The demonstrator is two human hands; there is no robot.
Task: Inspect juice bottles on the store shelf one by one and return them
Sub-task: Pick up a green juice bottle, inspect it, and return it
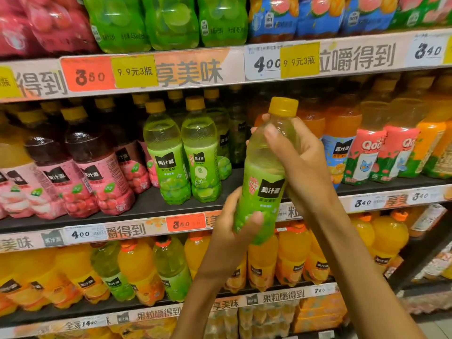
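A green grape juice bottle [265, 177] with a yellow cap is held upright in front of the middle shelf [146, 204]. My right hand [297, 155] grips its clear upper part just below the cap. My left hand [232, 231] grips its green lower end, thumb across the label. Two matching green bottles [182, 152] stand on the middle shelf to the left of the held one, with a gap on the shelf behind it.
Pink-labelled dark juice bottles [80, 167] fill the shelf's left; orange juice and Qoo bottles [381, 148] fill its right. Green, pink and blue bottles line the shelf above, large orange bottles [291, 258] the shelf below. Price tags run along the shelf edges.
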